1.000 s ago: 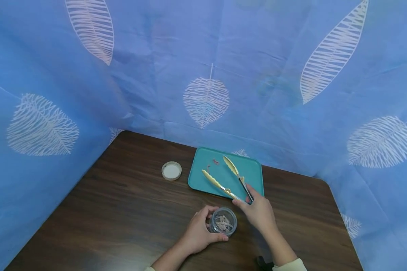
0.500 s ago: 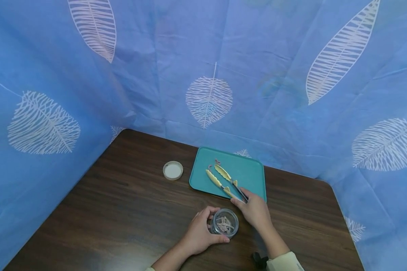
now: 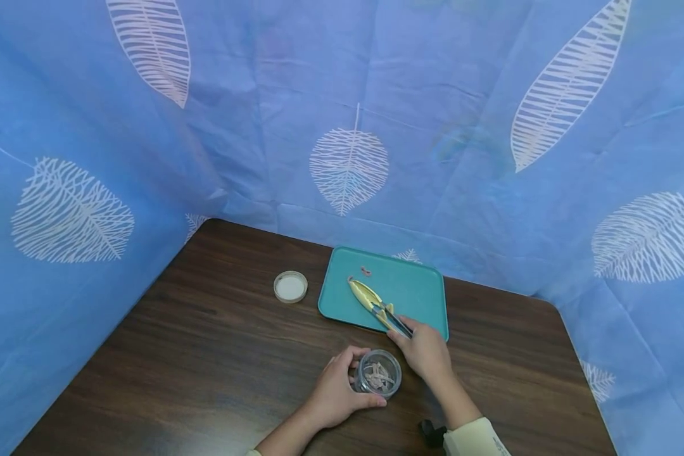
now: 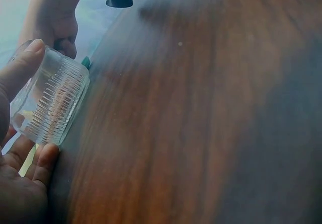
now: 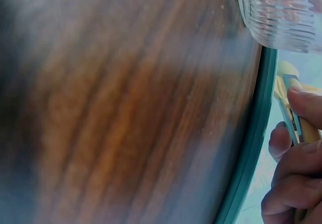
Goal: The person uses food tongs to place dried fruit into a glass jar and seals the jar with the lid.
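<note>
My left hand (image 3: 339,389) grips a clear ribbed jar (image 4: 58,98) on the table, thumb on its near side and fingers behind it. Several pale, strip-like pieces (image 3: 379,376) lie inside the uncapped jar. Tongs with yellow tips (image 3: 370,301) are in my right hand (image 3: 427,351), their arms squeezed nearly together. The tips reach over the teal tray (image 3: 416,294), right at a small pinkish piece (image 3: 350,278). Another reddish piece (image 3: 366,271) lies on the tray just beyond them. In the right wrist view, curled fingers (image 5: 292,168) wrap the tongs' handles.
A round lid (image 3: 290,287) with a white inside lies left of the tray. The dark wooden table (image 3: 205,342) meets a blue leaf-print cloth (image 3: 251,158) behind and at the sides. A black object (image 3: 431,434) shows beside my right sleeve.
The tongs came down toward the tray and their spread arms closed at the nearer pinkish piece. My left hand stays round the jar.
</note>
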`<state>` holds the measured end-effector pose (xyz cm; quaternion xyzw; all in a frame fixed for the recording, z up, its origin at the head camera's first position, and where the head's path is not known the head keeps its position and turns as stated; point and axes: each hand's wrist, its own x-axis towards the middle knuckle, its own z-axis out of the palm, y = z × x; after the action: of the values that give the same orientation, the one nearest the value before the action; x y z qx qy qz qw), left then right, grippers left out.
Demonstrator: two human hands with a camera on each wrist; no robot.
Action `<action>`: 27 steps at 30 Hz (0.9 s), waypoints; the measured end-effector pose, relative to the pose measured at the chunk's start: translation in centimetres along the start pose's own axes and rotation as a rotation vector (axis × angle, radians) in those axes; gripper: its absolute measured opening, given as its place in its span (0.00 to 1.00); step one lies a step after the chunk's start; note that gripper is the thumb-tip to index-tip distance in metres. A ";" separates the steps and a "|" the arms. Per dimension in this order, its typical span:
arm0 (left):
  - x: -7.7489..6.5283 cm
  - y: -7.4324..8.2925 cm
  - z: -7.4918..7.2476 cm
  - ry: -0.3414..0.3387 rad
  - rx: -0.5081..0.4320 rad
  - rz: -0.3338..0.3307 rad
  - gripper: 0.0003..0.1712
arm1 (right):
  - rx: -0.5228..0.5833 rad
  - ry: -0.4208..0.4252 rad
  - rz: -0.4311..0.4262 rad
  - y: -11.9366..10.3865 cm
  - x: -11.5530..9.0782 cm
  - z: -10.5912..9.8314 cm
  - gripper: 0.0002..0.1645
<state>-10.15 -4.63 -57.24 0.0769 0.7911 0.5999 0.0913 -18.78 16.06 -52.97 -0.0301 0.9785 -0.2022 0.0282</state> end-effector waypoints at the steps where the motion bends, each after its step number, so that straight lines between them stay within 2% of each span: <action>1: 0.0 0.0 0.0 0.001 0.003 0.000 0.49 | -0.001 0.002 -0.002 0.0 0.0 0.0 0.34; 8: 0.0 0.0 0.2 -0.001 0.002 0.005 0.49 | 0.008 -0.005 0.004 0.3 -0.6 -0.4 0.34; 15: -0.1 0.1 0.1 0.001 0.009 0.002 0.50 | 0.053 -0.026 0.044 0.6 -1.5 -1.1 0.35; 27: -0.1 0.3 0.2 0.014 0.027 0.005 0.50 | 0.148 0.019 0.096 1.6 -4.2 -2.7 0.34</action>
<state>-10.02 -4.34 -56.99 0.0758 0.7996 0.5899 0.0834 -14.86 18.89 -50.97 0.0207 0.9615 -0.2725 0.0308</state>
